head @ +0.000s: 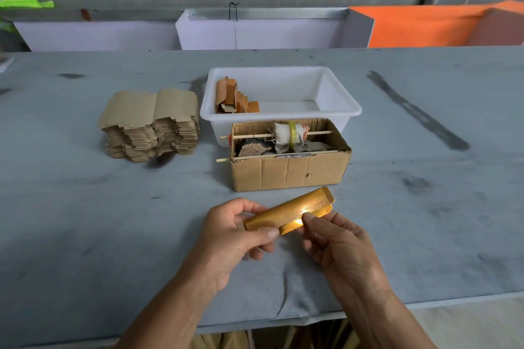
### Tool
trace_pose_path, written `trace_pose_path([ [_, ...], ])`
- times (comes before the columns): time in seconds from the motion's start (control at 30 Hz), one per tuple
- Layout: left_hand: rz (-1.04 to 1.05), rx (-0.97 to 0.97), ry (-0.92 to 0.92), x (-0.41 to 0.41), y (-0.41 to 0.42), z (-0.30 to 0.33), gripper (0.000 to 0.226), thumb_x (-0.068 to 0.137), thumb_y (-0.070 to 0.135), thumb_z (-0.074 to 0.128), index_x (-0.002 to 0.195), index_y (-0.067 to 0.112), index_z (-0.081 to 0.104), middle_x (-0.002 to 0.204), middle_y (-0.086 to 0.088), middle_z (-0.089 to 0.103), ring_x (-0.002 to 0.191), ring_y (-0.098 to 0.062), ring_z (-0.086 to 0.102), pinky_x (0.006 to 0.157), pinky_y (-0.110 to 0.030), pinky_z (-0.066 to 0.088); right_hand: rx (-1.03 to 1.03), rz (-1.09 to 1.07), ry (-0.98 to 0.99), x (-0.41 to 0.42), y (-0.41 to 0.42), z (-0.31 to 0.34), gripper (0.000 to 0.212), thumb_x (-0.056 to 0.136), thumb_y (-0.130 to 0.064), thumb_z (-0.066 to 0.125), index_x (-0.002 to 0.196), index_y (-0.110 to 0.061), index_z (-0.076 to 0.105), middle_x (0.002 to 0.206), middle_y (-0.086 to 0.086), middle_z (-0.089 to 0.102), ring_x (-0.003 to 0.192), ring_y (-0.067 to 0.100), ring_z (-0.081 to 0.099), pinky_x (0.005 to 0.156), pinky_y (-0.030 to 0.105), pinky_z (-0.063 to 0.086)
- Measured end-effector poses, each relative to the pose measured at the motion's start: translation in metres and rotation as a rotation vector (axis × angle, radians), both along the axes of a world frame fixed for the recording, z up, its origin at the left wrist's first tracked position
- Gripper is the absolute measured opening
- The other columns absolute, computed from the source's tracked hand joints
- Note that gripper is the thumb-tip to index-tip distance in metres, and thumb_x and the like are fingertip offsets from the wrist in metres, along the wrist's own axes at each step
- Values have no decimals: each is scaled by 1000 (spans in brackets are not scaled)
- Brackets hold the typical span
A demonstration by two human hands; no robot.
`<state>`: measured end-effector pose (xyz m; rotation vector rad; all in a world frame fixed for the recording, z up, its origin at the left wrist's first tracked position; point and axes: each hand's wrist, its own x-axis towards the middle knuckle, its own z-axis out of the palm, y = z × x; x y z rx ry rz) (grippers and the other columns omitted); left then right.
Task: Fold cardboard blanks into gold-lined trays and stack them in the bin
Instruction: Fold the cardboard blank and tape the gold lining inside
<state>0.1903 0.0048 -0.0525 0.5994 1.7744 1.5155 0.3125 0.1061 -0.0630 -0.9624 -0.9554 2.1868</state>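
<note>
A gold-lined cardboard blank (289,211), partly folded lengthwise with its shiny side up, hangs just above the grey table between both hands. My left hand (235,238) pinches its left end, thumb on top. My right hand (337,244) grips its lower edge near the middle with thumb and fingers. A tall stack of flat brown blanks (150,122) lies at the left. The white plastic bin (334,91) stands behind, with several folded trays (235,98) leaning in its left end.
An open corrugated box (289,170) holding rags, a taped roll and wooden sticks sits directly between my hands and the bin. The grey table (85,207) has its front edge just below my wrists. Lilac and orange panels line the back.
</note>
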Motion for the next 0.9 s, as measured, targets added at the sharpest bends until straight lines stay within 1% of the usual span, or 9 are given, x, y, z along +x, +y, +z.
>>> trace_pose_path([
  [0.1,140,64,-101,-4,2,-2,32,68,-9,74,92,8,63,61,-7,68,49,-18,64,42,-22,48,-23,20,-13,0,0,2,19,60,-7,70,78,-3,63,66,8,68,56,13,66,42,18,47],
  [0.2,264,161,-274,-2,7,-4,31,66,-8,74,91,6,61,58,-5,67,45,-14,62,41,-19,47,-70,-4,-9,-2,-1,1,13,65,-3,69,78,-5,67,70,8,70,58,15,68,42,17,49],
  [0.27,289,222,-382,4,11,-6,26,64,-3,74,85,5,62,58,-4,66,46,-11,60,41,-17,47,-105,-31,9,-4,-1,0,10,69,0,68,78,-4,68,71,8,70,58,16,68,43,17,50],
  [0.37,303,276,-473,13,13,-8,32,53,7,77,82,4,64,61,-5,67,51,-11,62,44,-19,49,-122,-62,26,-6,-2,-1,12,66,-1,68,78,-3,68,71,10,70,59,17,69,44,17,51],
  [0.5,311,269,-499,19,17,-10,33,51,9,76,82,2,67,65,-7,69,54,-13,64,45,-21,50,-124,-60,26,-6,-3,-1,20,61,-3,69,81,-1,67,73,14,71,60,18,69,44,19,52],
  [0.57,343,274,-502,19,19,-12,30,53,9,75,80,1,65,64,-8,69,53,-14,65,45,-22,51,-122,-56,14,-6,-3,1,11,67,0,68,78,0,67,69,14,70,59,20,70,43,19,52],
  [0.63,386,286,-495,17,21,-13,23,56,8,75,75,2,64,63,-9,68,53,-16,65,46,-23,52,-125,-48,8,-6,-3,3,3,75,3,65,77,0,65,66,15,70,59,21,70,43,20,52],
  [0.73,406,302,-502,17,22,-14,16,61,6,74,72,4,63,64,-12,69,55,-19,67,47,-24,53,-124,-50,4,-8,-2,4,3,78,3,63,77,1,65,68,17,70,59,21,70,43,20,53],
  [0.9,344,315,-462,13,23,-14,23,56,7,76,75,-3,67,68,-18,70,58,-22,68,50,-24,54,-107,-52,-9,-9,-1,6,3,79,3,63,81,4,64,75,23,71,59,21,70,44,20,53],
])
